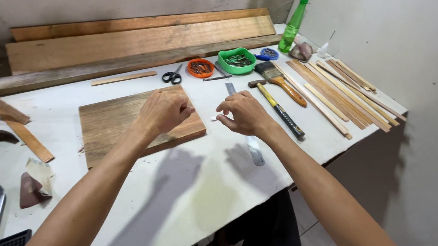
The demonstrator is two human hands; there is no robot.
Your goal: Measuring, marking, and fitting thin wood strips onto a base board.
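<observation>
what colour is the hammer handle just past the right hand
Yellow near the head, black along the grip; it shows in the head view.

Two bare arms, no sleeves in sight

The left hand [162, 111] and the right hand [244, 113] wear no gloves, rings, watch or bands. Both forearms are uncovered from wrist to the picture's lower edge, slim and smooth, with no sleeve cuff showing. Below the tabletop, between the arms, a patch of dark clothing shows on the person's lap.
</observation>
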